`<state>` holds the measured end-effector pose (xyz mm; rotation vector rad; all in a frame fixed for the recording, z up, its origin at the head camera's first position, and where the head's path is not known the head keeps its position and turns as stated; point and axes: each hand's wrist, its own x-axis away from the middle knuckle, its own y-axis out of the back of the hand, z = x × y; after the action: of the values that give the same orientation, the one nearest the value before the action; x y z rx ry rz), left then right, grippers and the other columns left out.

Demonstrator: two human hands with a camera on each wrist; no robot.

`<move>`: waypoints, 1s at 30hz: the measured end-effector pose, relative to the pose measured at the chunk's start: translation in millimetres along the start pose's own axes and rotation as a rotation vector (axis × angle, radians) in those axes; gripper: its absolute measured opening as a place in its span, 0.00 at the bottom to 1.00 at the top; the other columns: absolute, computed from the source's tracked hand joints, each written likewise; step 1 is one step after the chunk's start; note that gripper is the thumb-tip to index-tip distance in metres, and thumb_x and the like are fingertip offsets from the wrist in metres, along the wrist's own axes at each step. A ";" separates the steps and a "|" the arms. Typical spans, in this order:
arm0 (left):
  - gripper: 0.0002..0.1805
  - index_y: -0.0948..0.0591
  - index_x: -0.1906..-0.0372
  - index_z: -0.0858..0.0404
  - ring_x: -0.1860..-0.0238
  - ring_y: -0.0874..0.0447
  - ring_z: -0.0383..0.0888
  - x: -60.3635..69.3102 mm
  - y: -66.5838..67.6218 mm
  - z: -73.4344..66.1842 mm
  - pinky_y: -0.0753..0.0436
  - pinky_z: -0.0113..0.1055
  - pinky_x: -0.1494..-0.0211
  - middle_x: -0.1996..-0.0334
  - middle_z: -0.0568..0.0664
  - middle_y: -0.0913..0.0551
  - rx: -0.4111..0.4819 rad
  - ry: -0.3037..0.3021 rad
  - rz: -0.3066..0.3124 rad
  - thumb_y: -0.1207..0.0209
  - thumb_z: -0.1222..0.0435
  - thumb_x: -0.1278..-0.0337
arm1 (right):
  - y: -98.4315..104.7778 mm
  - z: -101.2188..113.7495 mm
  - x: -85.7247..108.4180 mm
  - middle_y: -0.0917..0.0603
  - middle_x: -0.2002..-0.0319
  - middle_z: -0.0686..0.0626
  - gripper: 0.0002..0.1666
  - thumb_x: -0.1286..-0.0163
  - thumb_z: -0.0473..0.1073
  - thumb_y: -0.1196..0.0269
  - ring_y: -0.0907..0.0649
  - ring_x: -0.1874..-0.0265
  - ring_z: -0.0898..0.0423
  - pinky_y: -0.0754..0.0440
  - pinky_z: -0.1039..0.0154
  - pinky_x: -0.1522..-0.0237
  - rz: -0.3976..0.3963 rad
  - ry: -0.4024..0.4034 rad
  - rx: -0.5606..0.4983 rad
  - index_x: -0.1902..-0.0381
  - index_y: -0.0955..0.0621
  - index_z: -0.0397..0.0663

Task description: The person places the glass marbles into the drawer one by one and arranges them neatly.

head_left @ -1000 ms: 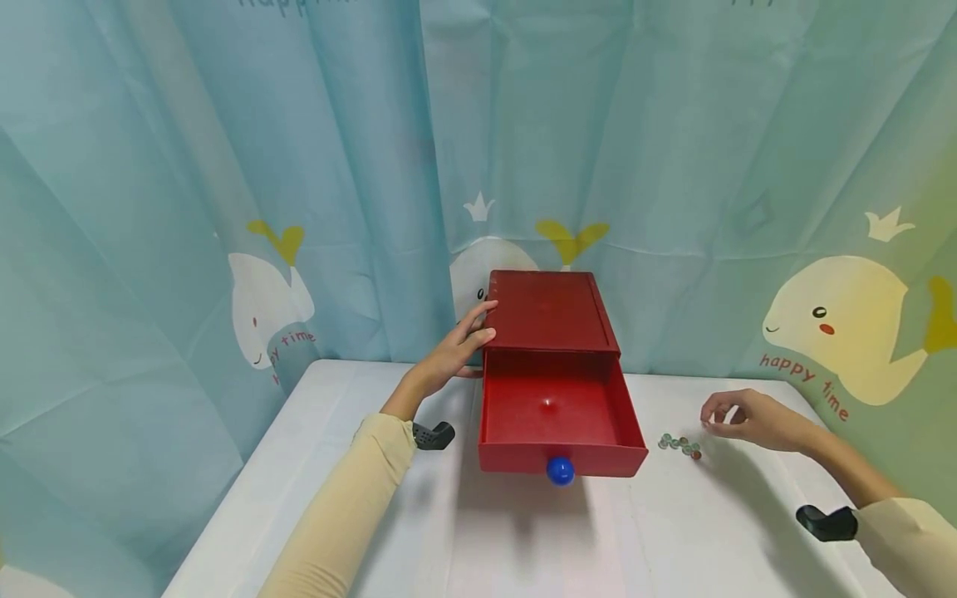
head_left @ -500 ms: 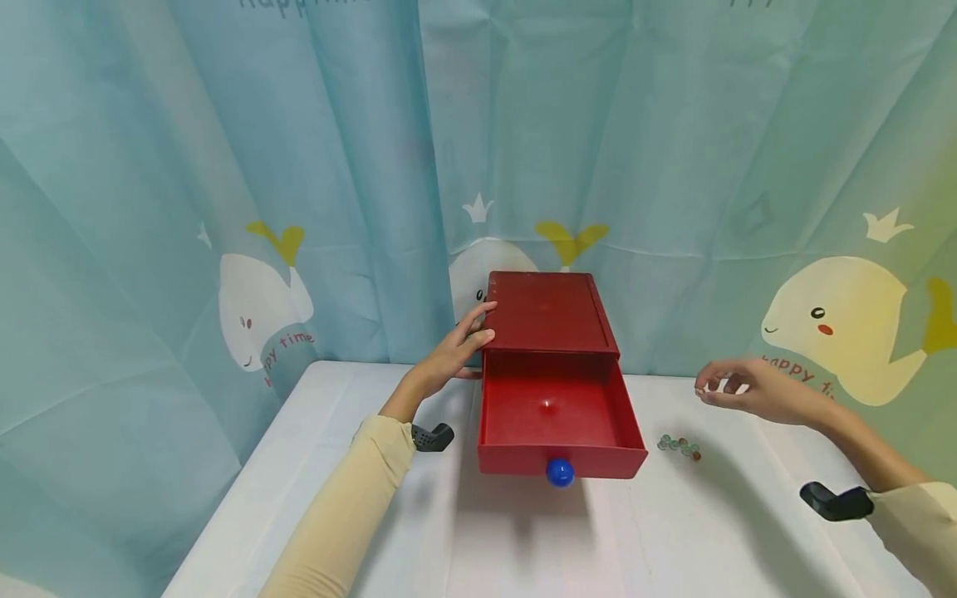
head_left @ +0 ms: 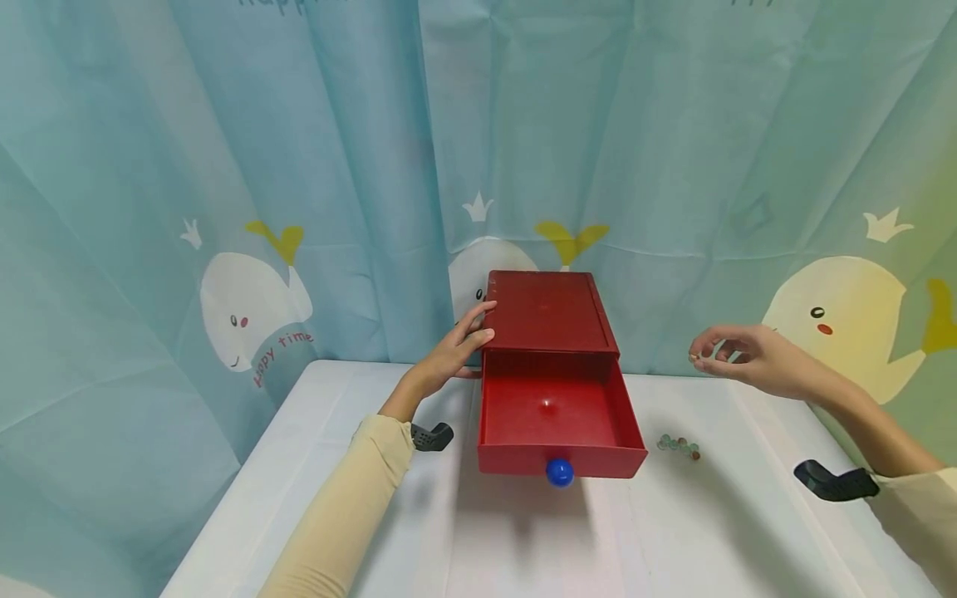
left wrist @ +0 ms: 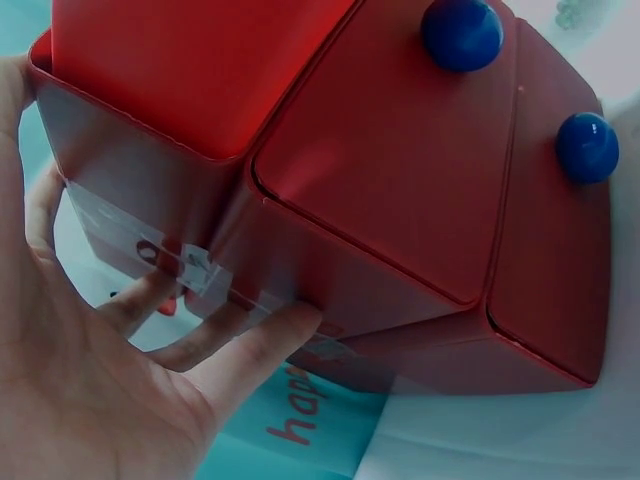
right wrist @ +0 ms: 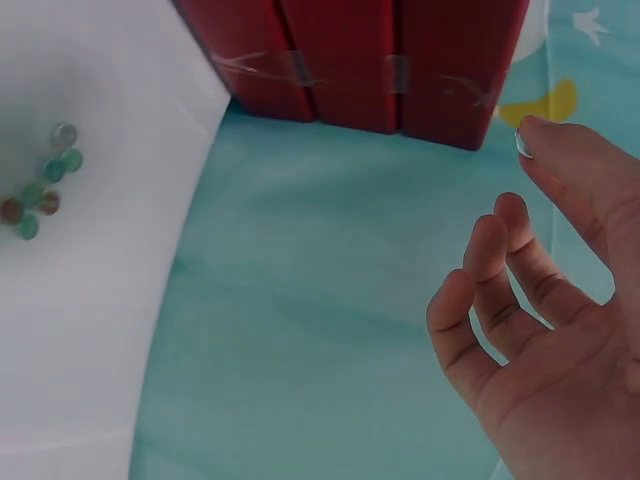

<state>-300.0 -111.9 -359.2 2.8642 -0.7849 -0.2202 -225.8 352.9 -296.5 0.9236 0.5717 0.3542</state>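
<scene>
A stack of red drawers [head_left: 549, 309] stands on the table, its top drawer [head_left: 557, 415] pulled out with a blue knob [head_left: 560, 473] in front. The left hand [head_left: 449, 355] rests against the left side of the stack, fingers spread; in the left wrist view the fingertips touch the taped side wall. The right hand [head_left: 758, 361] is raised above the table, right of the stack. Between its thumb and index finger it pinches a small glass marble [head_left: 693, 358], mostly hidden by the fingers. Several green and brown glass marbles [head_left: 679, 447] lie on the table below.
The white table [head_left: 359, 399] carries the stack and marbles. A pale blue curtain [head_left: 351, 166] with whale prints hangs behind and at both sides. Two lower drawers with blue knobs [left wrist: 588, 148] appear in the left wrist view.
The right hand has risen from beside the loose marbles, up and away from the table, with a marble between its fingertips. The left hand and the drawers have stayed put.
</scene>
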 end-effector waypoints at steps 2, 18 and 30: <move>0.35 0.45 0.20 0.35 0.25 0.39 0.56 0.4 -0.2 -0.4 0.19 0.60 0.41 0.22 0.52 0.47 0.000 0.000 0.002 0.50 0.47 0.28 | 1.8 4.2 -2.8 0.14 0.62 0.49 0.13 0.34 0.33 0.29 0.18 0.68 0.58 0.20 0.68 0.69 -0.004 -0.001 -0.002 0.57 0.15 0.58; 0.35 0.46 0.20 0.34 0.25 0.38 0.57 -0.7 0.8 0.7 0.20 0.61 0.40 0.22 0.53 0.47 0.004 -0.005 0.007 0.51 0.48 0.27 | 14.4 27.5 -19.1 0.14 0.62 0.54 0.11 0.34 0.35 0.28 0.18 0.67 0.57 0.22 0.67 0.70 -0.070 -0.067 -0.016 0.58 0.14 0.56; 0.34 0.45 0.20 0.34 0.25 0.38 0.55 -1.7 1.3 2.7 0.20 0.61 0.40 0.21 0.51 0.47 0.011 -0.002 0.008 0.51 0.48 0.27 | 25.4 38.9 -32.4 0.14 0.62 0.54 0.12 0.35 0.31 0.29 0.17 0.67 0.58 0.23 0.68 0.71 -0.103 -0.034 -0.042 0.58 0.14 0.51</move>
<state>-302.6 -112.5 -361.4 2.8714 -0.8006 -0.2179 -229.4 325.3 -247.2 0.8549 0.5760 0.2567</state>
